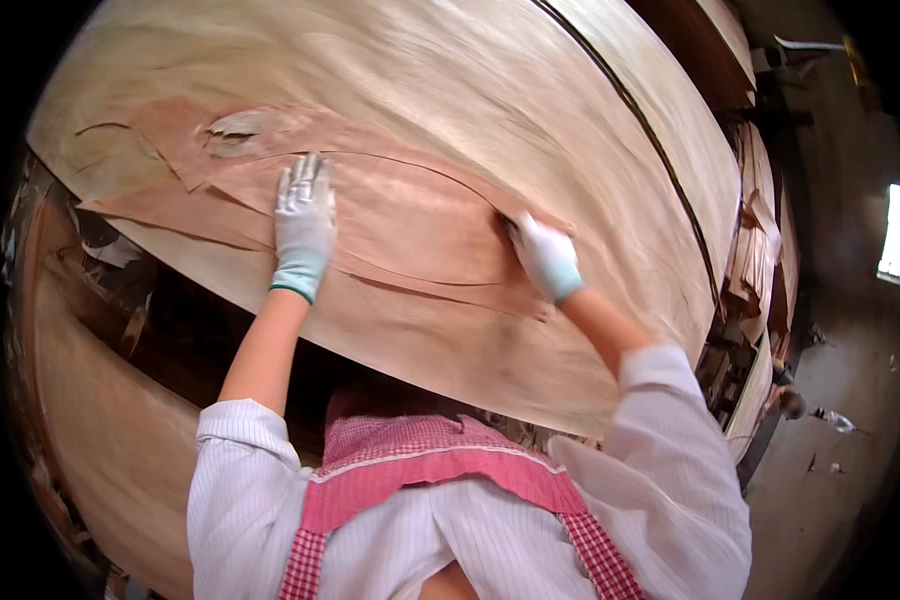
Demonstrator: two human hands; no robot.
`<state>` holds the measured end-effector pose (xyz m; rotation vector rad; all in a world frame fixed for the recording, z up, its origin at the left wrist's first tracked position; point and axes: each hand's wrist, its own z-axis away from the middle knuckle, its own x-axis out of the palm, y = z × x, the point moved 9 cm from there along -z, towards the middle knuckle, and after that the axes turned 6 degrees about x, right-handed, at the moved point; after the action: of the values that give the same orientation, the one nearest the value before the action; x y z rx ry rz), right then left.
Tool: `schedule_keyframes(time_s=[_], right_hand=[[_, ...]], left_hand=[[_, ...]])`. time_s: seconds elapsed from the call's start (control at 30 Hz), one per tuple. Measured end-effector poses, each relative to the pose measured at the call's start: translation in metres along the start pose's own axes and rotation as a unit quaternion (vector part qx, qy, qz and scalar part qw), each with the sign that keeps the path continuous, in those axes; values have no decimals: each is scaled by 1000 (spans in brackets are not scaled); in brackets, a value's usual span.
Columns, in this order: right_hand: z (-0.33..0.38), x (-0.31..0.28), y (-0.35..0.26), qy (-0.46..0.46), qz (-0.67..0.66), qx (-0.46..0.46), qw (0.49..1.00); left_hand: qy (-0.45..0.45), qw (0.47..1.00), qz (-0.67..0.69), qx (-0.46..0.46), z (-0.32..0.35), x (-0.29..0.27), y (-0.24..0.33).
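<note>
My left hand, in a white glove with a teal cuff, lies flat with fingers stretched out on a reddish-brown thin sheet that looks like wood veneer. Curved cut lines run along this sheet's upper and lower edges. At its right end my right hand, gloved alike and smeared by motion, is closed around a small dark tool; its tip is too blurred to name it surely. Further reddish strips lie to the left, and a ragged hole shows the pale layer at the upper left.
Beneath everything spreads a large pale veneer sheet, with a long dark gap curving across its right side. Ragged sheets are stacked beyond the right edge. Scraps and a clear crumpled piece lie on the floor.
</note>
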<state>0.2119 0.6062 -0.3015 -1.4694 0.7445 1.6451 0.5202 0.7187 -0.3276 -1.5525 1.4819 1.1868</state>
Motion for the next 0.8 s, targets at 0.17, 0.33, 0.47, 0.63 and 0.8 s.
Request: schedule_keyframes(time_s=[0.17, 0.33, 0.47, 0.63, 0.8], right_hand=[[163, 39, 90, -46, 15, 229, 972], [132, -36, 123, 260, -305, 215, 891], [42, -19, 145, 130, -417, 288, 852], [14, 8, 134, -99, -319, 281, 900], [33, -78, 112, 181, -241, 132, 944]], left_hand=[[6, 1000, -25, 10, 2, 5, 2], [8, 999, -40, 8, 2, 9, -1], [21, 999, -40, 10, -1, -3, 5], [112, 992, 1, -57, 10, -25, 2], [111, 990, 45, -70, 9, -23, 2]])
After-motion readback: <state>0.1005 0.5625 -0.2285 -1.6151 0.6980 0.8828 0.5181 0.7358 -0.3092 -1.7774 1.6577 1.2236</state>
